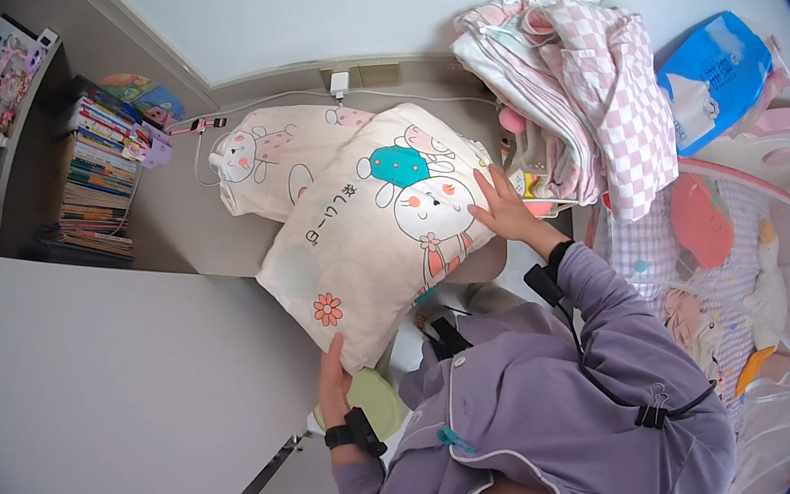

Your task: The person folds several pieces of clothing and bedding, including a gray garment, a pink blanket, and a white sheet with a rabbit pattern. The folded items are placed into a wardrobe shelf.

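A cream pillow (362, 229) printed with a white rabbit, a red flower and some writing lies tilted before me. My left hand (335, 373) grips its lower left corner, with part of the fingers hidden under the cloth. At the right edge, my right hand (506, 205) holds the pillow with thumb and fingers spread over its face. Behind and partly under it, a second cream pillow (253, 153) with rabbit prints rests on the desk (180, 224).
Books (91, 183) fill the shelf on the left. A white charger (340, 84) with a cable sits in the wall socket. To the right, folded checked bedding (608, 95) is piled over a basket, beside a blue package (720, 80) and a mesh-covered bed (732, 275). A green stool (368, 402) stands below.
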